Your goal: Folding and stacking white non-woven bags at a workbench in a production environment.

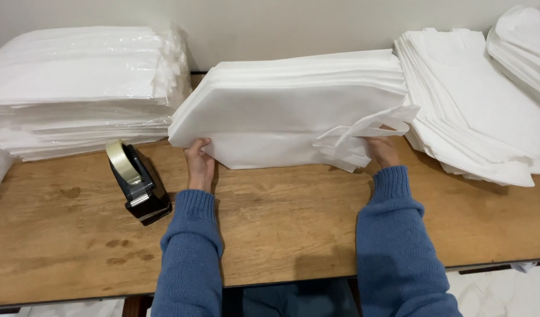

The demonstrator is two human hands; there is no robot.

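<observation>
I see my left hand (199, 164) and right hand (382, 151) closed on the near edge of the white bag stack (293, 111) at the wooden table's (281, 223) back, tape dispenser (138, 182) left.

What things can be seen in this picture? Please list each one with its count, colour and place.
Middle stack of bags: one, white, centre of table, held at both lower corners.
Bag handles: several, white, hanging at the middle stack's right side.
Wrapped stack: one, white in clear plastic, left rear.
Loose bags: one spread pile, white, right rear.
Far pile: one, white, top right corner.
Tape dispenser: one, black with pale tape, left of the hands.
Table: one, brown wood.
Sleeves: two, blue.
Left hand: grips lower left corner.
Right hand: grips lower right corner.
</observation>
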